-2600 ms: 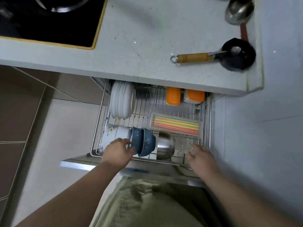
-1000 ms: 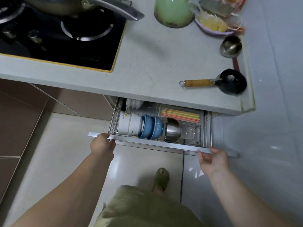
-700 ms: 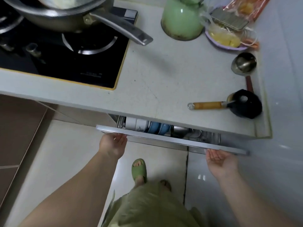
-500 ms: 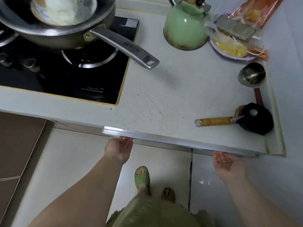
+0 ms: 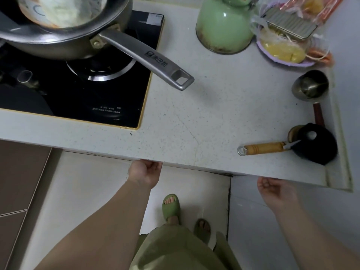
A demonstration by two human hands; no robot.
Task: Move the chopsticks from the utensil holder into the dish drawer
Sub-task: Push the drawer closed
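Observation:
The dish drawer is pushed in under the white counter (image 5: 214, 117) and no part of it shows; the chopsticks and the utensil holder are out of sight. My left hand (image 5: 145, 172) is palm-up just below the counter's front edge, fingertips tucked under the lip. My right hand (image 5: 274, 189) hangs palm-up under the edge further right, fingers loosely curled, holding nothing.
A steel pan (image 5: 64, 26) sits on the black stove (image 5: 78, 90), its handle (image 5: 148, 61) sticking out over the counter. A green kettle (image 5: 222, 26), a bagged bowl of food (image 5: 284, 47), a steel ladle (image 5: 309, 84) and a wooden-handled black scoop (image 5: 315, 143) stand at the right.
The drawer, open with dishes and chopsticks showing, slid shut under the counter as both hands pushed its front in. The view rose to the countertop.

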